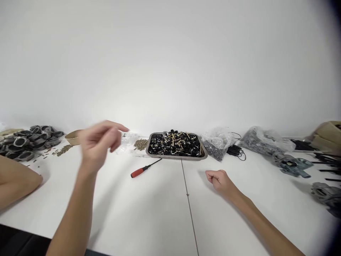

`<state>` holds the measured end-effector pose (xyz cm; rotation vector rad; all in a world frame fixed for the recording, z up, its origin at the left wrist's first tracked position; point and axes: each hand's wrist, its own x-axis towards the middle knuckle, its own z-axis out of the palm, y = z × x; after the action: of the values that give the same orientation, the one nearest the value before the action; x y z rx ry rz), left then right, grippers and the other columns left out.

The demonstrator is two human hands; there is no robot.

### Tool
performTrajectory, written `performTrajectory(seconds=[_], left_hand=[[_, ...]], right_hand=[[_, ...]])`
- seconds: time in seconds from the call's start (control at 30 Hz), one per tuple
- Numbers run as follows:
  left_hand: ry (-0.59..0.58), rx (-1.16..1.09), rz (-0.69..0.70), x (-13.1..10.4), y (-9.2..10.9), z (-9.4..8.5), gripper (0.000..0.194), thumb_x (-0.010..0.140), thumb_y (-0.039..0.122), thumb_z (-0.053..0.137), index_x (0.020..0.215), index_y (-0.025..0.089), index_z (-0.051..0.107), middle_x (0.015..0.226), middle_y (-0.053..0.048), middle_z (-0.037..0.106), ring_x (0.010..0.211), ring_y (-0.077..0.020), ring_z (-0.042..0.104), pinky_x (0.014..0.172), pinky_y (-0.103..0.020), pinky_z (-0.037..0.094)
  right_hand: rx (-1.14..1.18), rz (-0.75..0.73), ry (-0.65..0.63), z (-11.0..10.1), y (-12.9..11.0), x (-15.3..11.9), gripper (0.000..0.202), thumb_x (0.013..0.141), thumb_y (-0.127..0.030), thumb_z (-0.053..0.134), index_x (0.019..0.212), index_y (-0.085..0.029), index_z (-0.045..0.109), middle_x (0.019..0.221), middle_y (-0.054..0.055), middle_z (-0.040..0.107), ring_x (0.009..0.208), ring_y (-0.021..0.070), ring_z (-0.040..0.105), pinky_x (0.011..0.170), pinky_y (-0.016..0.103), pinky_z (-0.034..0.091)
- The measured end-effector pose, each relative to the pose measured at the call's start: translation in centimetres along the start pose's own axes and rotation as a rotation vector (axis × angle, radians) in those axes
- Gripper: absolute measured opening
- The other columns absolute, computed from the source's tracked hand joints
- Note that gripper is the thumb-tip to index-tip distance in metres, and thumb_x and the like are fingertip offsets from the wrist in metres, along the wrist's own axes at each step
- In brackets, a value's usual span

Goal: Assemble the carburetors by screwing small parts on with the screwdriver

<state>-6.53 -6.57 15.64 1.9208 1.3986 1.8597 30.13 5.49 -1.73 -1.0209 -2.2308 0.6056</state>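
Holding my right hand (218, 180) in a closed fist, near right; inside hidden. Red screwdriver (137, 172) lies left of it. Left hand (99, 143) raised at left, blurred, forefinger out, others curled; can't tell its grip. Farther back: metal tray (176, 157) heaped with black parts (165, 146).

This looks like a workshop, a spot for putting small parts together by hand. A plain white bench (149, 213) runs along a bare wall (170, 64), laid out with loose stock: a tray (165, 156) heaped with black and brass-coloured pieces, a pile of metal rings (34, 139), a clear bag (217, 144) of small parts and dark castings (293, 165). A red-handled screwdriver (137, 173) lies among them, and another person's arm (18, 181) rests at the left.
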Motion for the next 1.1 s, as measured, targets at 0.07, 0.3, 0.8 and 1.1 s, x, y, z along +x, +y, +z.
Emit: performTrajectory(seconds=[0.07,0.3,0.8,1.1], left_hand=[[-0.180,0.086,-0.127,-0.4,-3.2,1.7,0.022,0.090,0.035,0.054,0.085,0.019,0.068,0.055,0.003,0.044,0.049,-0.0102,0.039,0.048,-0.025,0.031],[-0.881,0.658,-0.428,-5.0,-13.4,4.3,0.036,0.072,0.053,0.065,0.075,0.020,0.050,0.076,-0.001,0.060,0.065,-0.0175,0.052,0.058,-0.028,0.033],[-0.871,0.587,-0.483,-5.4,-13.9,3.7,0.029,0.079,0.049,0.057,0.079,0.022,0.049,0.079,-0.002,0.060,0.067,-0.0180,0.052,0.057,-0.029,0.035],[-0.717,0.504,-0.477,-4.3,-15.0,1.4,0.033,0.075,0.050,0.066,0.088,0.020,0.064,0.077,-0.002,0.062,0.065,-0.0160,0.058,0.056,-0.026,0.045]], right_hand=[[0.002,0.005,0.003,0.0,0.0,0.0,0.005,0.058,-0.020,0.029,0.055,-0.021,0.025,0.051,-0.003,0.021,0.048,0.0104,0.023,0.049,0.025,0.018],[0.006,0.028,-0.037,0.5,-0.6,0.0,0.007,0.058,-0.017,0.030,0.056,-0.021,0.024,0.052,-0.003,0.020,0.051,0.0111,0.022,0.051,0.027,0.017],[-0.028,0.066,-0.101,1.8,-0.4,-0.3,0.010,0.059,-0.017,0.030,0.060,-0.020,0.020,0.057,-0.002,0.017,0.054,0.0118,0.018,0.050,0.029,0.012],[-0.020,0.094,-0.125,2.2,0.5,-0.6,0.013,0.061,-0.014,0.033,0.062,-0.020,0.021,0.058,-0.002,0.018,0.055,0.0122,0.017,0.051,0.030,0.013]])
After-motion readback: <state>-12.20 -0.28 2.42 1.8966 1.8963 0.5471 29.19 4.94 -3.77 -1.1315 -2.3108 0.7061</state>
